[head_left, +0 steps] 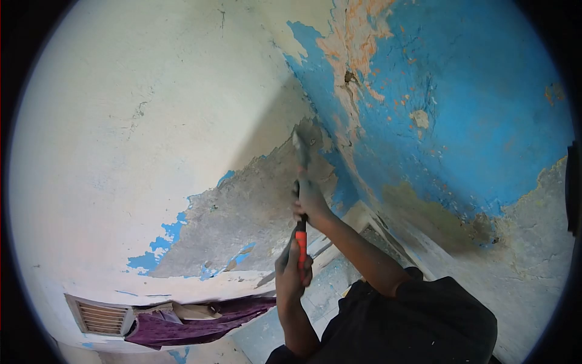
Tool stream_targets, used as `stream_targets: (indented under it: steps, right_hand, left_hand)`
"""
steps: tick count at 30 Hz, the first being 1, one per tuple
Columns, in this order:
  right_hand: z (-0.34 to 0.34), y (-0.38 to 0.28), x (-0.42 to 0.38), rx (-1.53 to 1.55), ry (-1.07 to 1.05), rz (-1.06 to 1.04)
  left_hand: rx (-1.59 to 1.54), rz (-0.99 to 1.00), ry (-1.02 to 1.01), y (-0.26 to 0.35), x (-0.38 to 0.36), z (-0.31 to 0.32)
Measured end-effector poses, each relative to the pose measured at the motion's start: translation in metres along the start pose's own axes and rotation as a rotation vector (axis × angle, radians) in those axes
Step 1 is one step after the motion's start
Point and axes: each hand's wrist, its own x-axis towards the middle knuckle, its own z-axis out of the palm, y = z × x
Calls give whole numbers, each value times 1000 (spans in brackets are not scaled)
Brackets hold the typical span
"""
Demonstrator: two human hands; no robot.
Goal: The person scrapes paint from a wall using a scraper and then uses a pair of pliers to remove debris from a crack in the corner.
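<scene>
Both my hands grip a long-handled scraper (302,225) with a black and red handle. My left hand (292,267) is wrapped round the red lower grip. Higher up, my right hand (311,199) is closed round the shaft just below the head, slightly blurred. The scraper's pale metal blade (297,141) points up at the wall, right at the top of a bare grey patch (254,200). Ragged edges of cream paint (151,109) and blue flakes border this patch.
On the right, a blue wall (473,121) with peeling paint and cracks meets the cream wall at a corner. A slatted vent (100,316) and purple cloth (182,326) are at lower left. A pale floor (324,297) shows below my arms.
</scene>
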Motion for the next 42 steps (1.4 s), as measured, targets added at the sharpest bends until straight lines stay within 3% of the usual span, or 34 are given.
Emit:
stream_targets:
  steps: [3, 9, 10, 13, 16, 19, 22, 29, 31, 32, 35, 38, 42]
  right_hand:
    - [-5, -31, 8, 64, 22, -135]
    - [-3, -17, 26, -99, 197, -170]
    - [2, -39, 2, 63, 51, -129]
    - [9, -23, 5, 64, 26, -52]
    - [8, -23, 23, 29, 137, -203]
    - [17, -38, 6, 200, 10, -92]
    - [23, -16, 11, 156, -56, -93]
    - [27, -21, 18, 196, -7, -150]
    - [18, -29, 24, 173, 25, -239]
    - [19, -28, 25, 182, 4, -232]
    - [25, -13, 21, 116, -25, -120]
    - [8, -24, 25, 83, 47, -252]
    - [-2, -9, 33, 44, 65, -204]
  left_hand:
    - [13, -74, -104, 26, 22, 14]
    - [38, -43, -51, 23, 13, -1]
    - [57, -58, -72, 31, 23, 0]
    - [35, -76, -74, 33, 18, -9]
    - [161, -95, -48, 51, 21, -3]
    - [82, -66, -161, 63, 30, -21]
    - [99, -88, -135, 65, 32, -28]
    - [105, -157, -200, 80, 45, -52]
    - [126, -186, -227, 78, 54, -42]
    - [116, -108, -229, 78, 47, -40]
    - [92, -114, -238, 72, 48, -63]
    - [118, -130, -222, 50, 59, -49]
    - [67, -111, -249, 33, 64, -63]
